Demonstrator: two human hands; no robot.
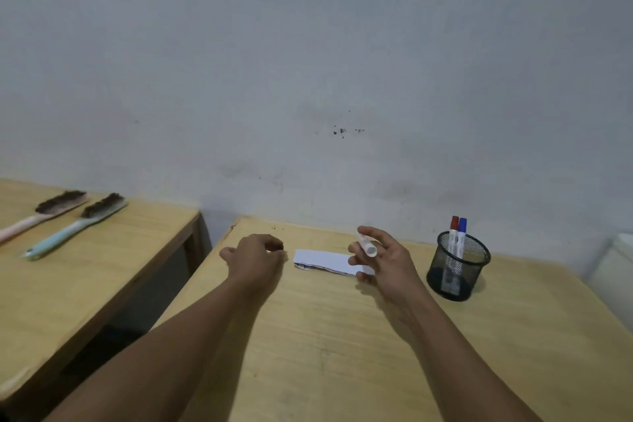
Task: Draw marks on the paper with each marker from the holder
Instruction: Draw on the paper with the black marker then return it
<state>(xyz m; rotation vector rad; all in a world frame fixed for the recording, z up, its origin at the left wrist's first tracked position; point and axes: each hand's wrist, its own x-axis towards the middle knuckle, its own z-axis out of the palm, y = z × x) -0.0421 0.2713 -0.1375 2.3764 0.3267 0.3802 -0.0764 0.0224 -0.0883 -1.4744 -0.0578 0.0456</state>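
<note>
Wood table [342, 336] against grey wall [308, 62]; right hand [383, 260] pinches a white marker [366, 245] over paper [322, 260], left hand [255, 259] loosely curled, its contents unclear.

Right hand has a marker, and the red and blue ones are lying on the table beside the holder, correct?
Not quite. The right hand does hold a marker, but the red marker and blue marker stand upright inside the holder, as the head view shows.

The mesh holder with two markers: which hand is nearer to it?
Right. The right hand, holding a marker, is just left of the mesh holder; the left hand lies beyond the paper.
</note>
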